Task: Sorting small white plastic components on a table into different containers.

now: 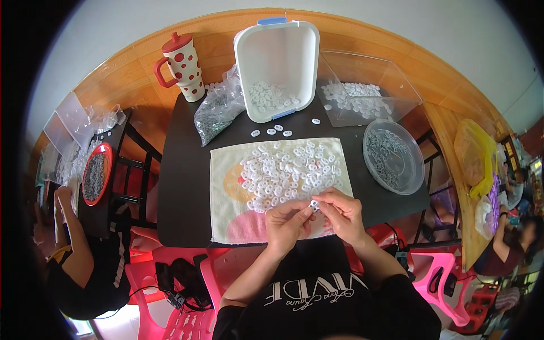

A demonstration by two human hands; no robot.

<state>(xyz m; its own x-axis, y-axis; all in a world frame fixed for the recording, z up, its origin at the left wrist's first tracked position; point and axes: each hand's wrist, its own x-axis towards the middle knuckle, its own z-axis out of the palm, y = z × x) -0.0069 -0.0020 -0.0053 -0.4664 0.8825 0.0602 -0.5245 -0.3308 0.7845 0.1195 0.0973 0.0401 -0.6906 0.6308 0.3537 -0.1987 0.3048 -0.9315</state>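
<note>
My left hand (288, 222) and my right hand (343, 215) meet over the towel's near edge. Their fingertips pinch one small white oval plastic piece (314, 204) with dark spots like holes. Beyond them, many loose pieces of the same kind lie in a heap (289, 173) on a cream towel (222, 164) with coloured patches. Several more ovals (271, 131) sit on the dark table past the towel. To the right, a round clear tub (420, 170) holds small grey metal parts, perhaps screws; they are too small to tell.
A white bin (241, 68) with white pieces leans at the back, beside a clear box (396, 79) of more pieces. A bag of grey parts (218, 113) and a dotted tumbler (187, 68) stand left. Other people sit at neighbouring tables; pink chairs (436, 283) are near.
</note>
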